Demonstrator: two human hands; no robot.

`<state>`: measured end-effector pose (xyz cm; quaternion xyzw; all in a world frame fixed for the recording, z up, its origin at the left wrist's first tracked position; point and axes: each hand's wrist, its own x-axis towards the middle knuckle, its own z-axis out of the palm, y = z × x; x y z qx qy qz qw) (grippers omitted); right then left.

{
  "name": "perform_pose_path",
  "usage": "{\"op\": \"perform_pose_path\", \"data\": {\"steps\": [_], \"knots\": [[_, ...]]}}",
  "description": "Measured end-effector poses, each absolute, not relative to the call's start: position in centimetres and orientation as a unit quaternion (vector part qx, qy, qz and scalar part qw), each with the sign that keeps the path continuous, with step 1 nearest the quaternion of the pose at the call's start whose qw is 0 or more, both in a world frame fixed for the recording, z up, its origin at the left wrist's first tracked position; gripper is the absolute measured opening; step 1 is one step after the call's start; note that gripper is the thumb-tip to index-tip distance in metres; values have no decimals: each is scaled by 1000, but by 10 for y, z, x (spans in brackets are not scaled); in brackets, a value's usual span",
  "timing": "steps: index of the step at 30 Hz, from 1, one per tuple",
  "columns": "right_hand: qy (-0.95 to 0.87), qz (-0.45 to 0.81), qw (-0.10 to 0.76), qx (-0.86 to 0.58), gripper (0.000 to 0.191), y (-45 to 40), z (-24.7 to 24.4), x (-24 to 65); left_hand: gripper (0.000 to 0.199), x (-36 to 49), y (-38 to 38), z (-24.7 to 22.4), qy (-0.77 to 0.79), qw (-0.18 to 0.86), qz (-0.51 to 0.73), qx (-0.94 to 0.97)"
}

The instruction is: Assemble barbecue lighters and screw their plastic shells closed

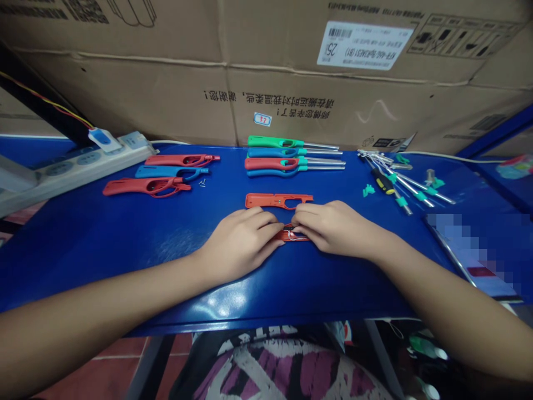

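"What stands behind your blue bench (125, 233)?"

"A big carton (145, 94), its top cut off from view."

"And your work?"

"A red shell (297, 238) on the bench before me, a white wire (290, 235) in it. My left hand (245, 236) has its fingers narrowed on the left end, which they mostly hide."

"Your right hand (333, 225)?"

"Fingers bunched at the other end, tips near a small black part (288, 228). I can't tell whether they pinch it or only press; my own hand covers that."

"Beyond?"

"A second shell (260, 200), just past my hands. Farther off, a group of lighters (266, 164); to the right, a screwdriver (381, 182) among metal tubes (443, 194), too jumbled to count. Something at the bench's right edge is blurred into blocks."
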<state>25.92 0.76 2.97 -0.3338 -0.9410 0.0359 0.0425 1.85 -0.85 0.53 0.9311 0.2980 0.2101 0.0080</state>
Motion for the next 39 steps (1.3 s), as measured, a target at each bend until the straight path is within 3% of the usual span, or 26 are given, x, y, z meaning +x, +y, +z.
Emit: {"op": "perform_pose_path", "data": {"steps": [19,25,32,39], "knots": [[-937,9,30,-348,21,7,30,259,27,19,-7,5,293,-2,213,932],[-941,-34,57,-331,24,8,34,264,33,19,-5,2,300,35,237,924],[-933,51,87,-347,12,8,31,263,35,17,-3,-2,293,76,255,918],[-928,59,123,-346,9,9,31,262,28,22,-1,-2,330,199,339,859]]}}
